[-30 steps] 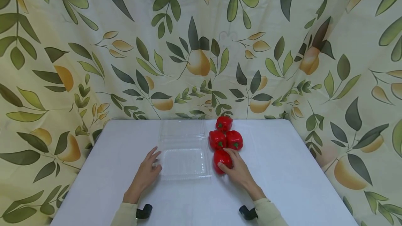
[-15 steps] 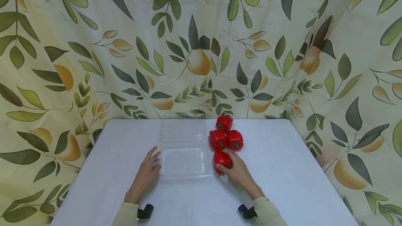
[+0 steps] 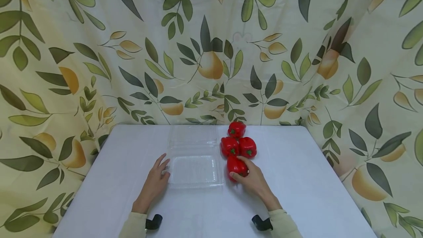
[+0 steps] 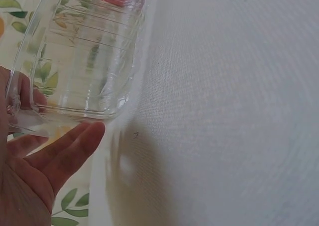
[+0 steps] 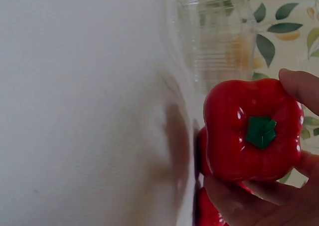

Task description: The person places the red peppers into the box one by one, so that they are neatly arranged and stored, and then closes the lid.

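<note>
Over a white tabletop (image 3: 290,172) before a leafy curtain (image 3: 211,94), the right hand's (image 3: 253,180) fingers (image 5: 234,198) clamp a pepper (image 3: 235,167), while the left hand's (image 3: 156,180), apart, perhaps touch a box (image 3: 195,185).

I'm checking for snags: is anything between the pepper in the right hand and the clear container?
Nothing visible: the right hand holds the pepper just right of the clear container; the other three peppers sit farther back.
</note>
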The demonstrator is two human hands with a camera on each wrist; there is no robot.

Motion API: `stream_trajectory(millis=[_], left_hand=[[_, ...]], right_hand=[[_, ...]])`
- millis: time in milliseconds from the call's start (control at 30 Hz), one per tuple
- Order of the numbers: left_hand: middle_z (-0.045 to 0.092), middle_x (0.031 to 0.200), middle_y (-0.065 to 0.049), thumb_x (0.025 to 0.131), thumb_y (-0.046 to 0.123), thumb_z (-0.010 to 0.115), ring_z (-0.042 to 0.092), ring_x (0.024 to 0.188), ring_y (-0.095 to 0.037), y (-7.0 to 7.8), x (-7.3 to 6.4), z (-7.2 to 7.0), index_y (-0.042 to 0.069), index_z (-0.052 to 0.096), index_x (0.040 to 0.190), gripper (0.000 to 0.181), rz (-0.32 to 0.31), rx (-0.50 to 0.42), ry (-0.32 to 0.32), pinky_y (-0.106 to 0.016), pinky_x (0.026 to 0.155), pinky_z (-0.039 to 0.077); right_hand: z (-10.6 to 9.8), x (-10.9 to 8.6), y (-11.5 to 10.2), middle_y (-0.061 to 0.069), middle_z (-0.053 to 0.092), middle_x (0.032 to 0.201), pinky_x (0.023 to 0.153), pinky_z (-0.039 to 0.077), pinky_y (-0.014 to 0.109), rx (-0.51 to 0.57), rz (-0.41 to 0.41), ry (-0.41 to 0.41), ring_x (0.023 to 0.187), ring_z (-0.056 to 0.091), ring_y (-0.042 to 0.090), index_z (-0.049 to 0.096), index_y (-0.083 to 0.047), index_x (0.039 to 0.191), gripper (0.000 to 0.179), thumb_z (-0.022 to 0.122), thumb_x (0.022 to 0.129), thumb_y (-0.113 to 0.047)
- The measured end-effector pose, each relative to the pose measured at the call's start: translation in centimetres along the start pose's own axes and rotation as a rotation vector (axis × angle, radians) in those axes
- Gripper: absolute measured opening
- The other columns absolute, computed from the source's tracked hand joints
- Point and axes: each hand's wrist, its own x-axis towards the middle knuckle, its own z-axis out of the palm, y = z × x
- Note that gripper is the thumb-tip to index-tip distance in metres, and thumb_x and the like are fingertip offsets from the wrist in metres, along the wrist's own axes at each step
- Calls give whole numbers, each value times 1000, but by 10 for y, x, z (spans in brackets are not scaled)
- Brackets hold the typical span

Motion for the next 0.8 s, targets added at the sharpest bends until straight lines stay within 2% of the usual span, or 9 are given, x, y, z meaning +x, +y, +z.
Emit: stream_trajectory(millis=[300, 667, 800], left_hand=[[36, 156, -12, 91, 2, 56, 63, 118, -36, 0, 0, 2, -5, 52, 137, 47, 28, 6, 21, -47, 93, 56], [37, 155, -13, 91, 3, 56, 64, 117, -36, 0, 0, 1, -6, 53, 136, 46, 33, 13, 29, -46, 92, 56], [37, 155, -13, 91, 3, 56, 64, 116, -35, 0, 0, 1, -7, 52, 136, 46, 39, 17, 30, -46, 92, 56]], right_hand=[[-9, -2, -12, 11, 49, 145, 88, 59, 50, 34, -31, 15, 134, 44, 38, 45, -21, 145, 86, 86, 71, -35], [-17, -3, -35, 10, 52, 140, 80, 62, 37, 99, -109, -8, 125, 50, 32, 47, -22, 142, 83, 87, 70, -35], [-18, -1, -42, 9, 52, 140, 80, 61, 36, 92, -126, -21, 124, 50, 31, 48, -22, 142, 83, 87, 70, -34]])
